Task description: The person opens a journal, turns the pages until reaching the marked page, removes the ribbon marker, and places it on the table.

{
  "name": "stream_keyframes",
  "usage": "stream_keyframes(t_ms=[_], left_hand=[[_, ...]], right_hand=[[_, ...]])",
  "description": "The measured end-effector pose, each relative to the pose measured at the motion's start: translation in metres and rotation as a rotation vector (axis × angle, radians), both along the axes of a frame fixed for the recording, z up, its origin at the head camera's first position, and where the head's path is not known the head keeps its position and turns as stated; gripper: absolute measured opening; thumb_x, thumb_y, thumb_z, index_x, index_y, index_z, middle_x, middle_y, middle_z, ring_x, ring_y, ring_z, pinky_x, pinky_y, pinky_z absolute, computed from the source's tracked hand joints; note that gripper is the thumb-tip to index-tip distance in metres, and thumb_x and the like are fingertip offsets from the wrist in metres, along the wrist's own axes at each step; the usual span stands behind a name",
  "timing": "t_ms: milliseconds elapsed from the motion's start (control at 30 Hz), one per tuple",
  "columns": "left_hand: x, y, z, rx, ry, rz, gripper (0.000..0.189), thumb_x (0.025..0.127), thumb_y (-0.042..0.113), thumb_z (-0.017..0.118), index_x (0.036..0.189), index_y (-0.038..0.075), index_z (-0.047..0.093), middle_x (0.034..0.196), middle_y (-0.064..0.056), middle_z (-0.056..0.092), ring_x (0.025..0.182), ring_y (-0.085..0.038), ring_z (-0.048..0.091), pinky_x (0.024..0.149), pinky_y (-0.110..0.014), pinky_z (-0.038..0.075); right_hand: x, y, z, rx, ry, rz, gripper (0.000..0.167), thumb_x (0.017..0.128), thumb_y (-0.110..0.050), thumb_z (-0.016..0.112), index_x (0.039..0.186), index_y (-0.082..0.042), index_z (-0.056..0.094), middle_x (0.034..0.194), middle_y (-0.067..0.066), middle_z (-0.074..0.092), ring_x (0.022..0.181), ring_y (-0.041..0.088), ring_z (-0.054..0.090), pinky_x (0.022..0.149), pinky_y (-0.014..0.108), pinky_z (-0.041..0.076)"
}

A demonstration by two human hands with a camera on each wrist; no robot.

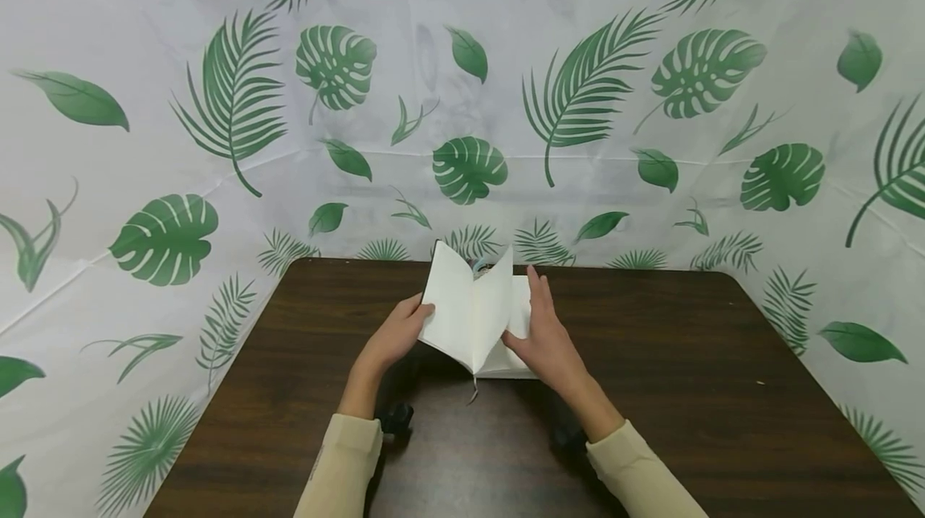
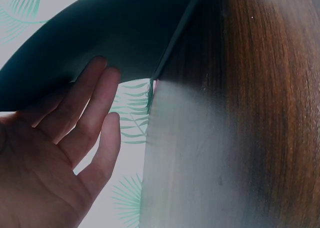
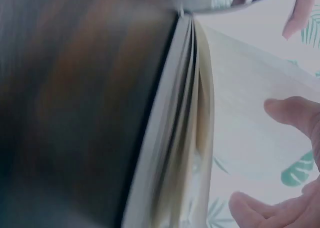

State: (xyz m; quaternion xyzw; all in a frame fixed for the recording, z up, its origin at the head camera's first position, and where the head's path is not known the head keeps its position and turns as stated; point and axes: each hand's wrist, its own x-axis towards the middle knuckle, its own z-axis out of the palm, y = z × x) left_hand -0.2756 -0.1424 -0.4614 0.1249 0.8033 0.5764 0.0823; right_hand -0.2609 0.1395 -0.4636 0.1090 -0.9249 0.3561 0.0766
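An open notebook with blank white pages is held over the table, its left half tilted up. My left hand grips the left edge, thumb on the page; in the left wrist view its fingers lie behind the dark cover. One leaf stands raised near the middle. Beside it is my right hand, fingers extended upward and thumb right at the leaf's lower edge. In the right wrist view, that thumb overlaps the pale leaf, with the page block fanned beside it. A ribbon marker hangs from the spine.
The dark wood table extends on both sides of the notebook. A white cloth with green leaf prints hangs behind it. Part of a small light-blue item shows between the pages' top edges. A black device sits at the left wrist.
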Motion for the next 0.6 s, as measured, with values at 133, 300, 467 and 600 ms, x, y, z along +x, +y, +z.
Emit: stream_keyframes(t_ms=[133,300,467,600], left_hand=[[-0.001,0.001,0.0,0.006,-0.003,0.003,0.052,0.116,0.032,0.039,0.157,0.002,0.049,0.123,-0.018,0.07,0.105,-0.022,0.066,0.105,-0.049,0.049],[-0.001,0.002,-0.001,0.012,-0.007,0.012,0.05,0.116,0.031,0.04,0.156,0.003,0.051,0.124,-0.016,0.071,0.106,-0.022,0.067,0.105,-0.049,0.05],[0.0,0.002,-0.001,0.022,-0.007,0.013,0.05,0.116,0.032,0.039,0.156,0.003,0.051,0.126,-0.016,0.072,0.109,-0.023,0.069,0.105,-0.051,0.051],[0.0,0.002,-0.001,0.031,-0.008,0.002,0.058,0.118,0.044,0.035,0.159,0.005,0.048,0.127,-0.016,0.072,0.114,-0.024,0.068,0.111,-0.055,0.048]], right_hand=[[0.005,-0.009,-0.004,-0.105,-0.105,0.091,0.112,0.1,-0.033,0.078,0.174,-0.027,-0.005,0.178,0.014,0.028,0.142,0.038,0.06,0.103,0.057,0.056],[0.011,-0.02,-0.011,-0.124,-0.175,0.264,0.09,0.106,-0.035,0.07,0.174,-0.026,0.012,0.173,0.011,0.039,0.133,0.036,0.067,0.1,0.052,0.059],[0.018,-0.027,-0.018,-0.029,-0.178,0.345,0.079,0.107,-0.038,0.068,0.172,-0.03,0.023,0.173,0.006,0.04,0.137,0.031,0.066,0.105,0.053,0.055],[0.021,-0.031,-0.019,0.039,-0.156,0.407,0.078,0.107,-0.038,0.068,0.171,-0.028,0.027,0.176,0.003,0.034,0.144,0.03,0.06,0.113,0.056,0.05]])
